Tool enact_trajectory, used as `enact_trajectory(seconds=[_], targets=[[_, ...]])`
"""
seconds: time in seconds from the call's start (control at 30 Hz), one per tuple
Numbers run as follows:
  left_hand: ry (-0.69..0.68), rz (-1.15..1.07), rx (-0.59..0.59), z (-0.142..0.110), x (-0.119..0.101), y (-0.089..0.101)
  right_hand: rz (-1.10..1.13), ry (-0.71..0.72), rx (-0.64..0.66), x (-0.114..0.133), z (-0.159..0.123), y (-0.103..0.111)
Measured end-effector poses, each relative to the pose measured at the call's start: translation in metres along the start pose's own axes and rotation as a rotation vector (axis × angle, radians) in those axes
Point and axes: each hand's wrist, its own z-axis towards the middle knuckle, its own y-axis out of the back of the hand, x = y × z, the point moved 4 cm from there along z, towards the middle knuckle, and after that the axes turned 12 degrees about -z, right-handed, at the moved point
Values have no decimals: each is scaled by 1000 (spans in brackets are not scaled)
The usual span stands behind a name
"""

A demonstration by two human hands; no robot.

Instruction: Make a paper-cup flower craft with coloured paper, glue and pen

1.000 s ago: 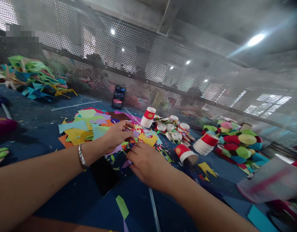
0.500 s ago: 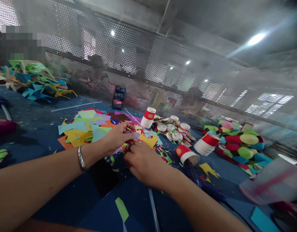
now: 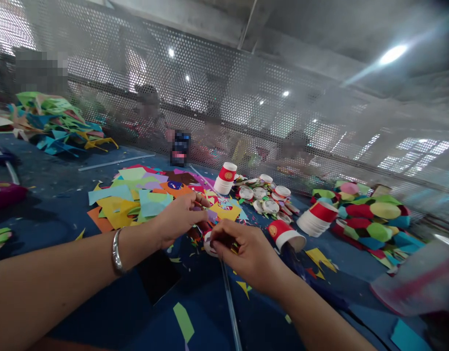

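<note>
My left hand (image 3: 184,214), a silver bangle on its wrist, is over the front of a heap of coloured paper scraps (image 3: 117,207). Its thumb and fingers are bent together, and whatever they pinch is hidden. Close beside it, my right hand (image 3: 244,246) has curled fingers on a small white round piece (image 3: 210,245) that looks like a cut-off paper-cup base. The fingers partly cover this piece. A black flat sheet (image 3: 159,275) lies below my left wrist, and a clear glue stick (image 3: 230,307) runs toward me under my right hand.
Red-and-white paper cups stand (image 3: 225,178) and lie (image 3: 317,218) around a pile of cut cup bases (image 3: 270,206). A blue corded tool (image 3: 312,285) has its front in a tipped cup (image 3: 283,234). Coloured paper shapes (image 3: 378,214) are heaped right. A perforated screen (image 3: 210,92) closes the back.
My right hand has moved right and a little away from my left hand, and the white round piece now shows at its fingertips. My left hand has shifted slightly right and down.
</note>
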Motion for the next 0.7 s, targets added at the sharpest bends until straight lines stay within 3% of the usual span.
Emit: enact_trajectory(seconds=[0.17,0.47,0.7], targets=[[25,-82,29,-6,5,-11,-91,36,-146,1,-1,4],[41,-164,0,-5,1,-9,-157,59,-213,2,0,3],[-139,-128,-17,-4,0,-10,22,-31,-270,1,0,0]])
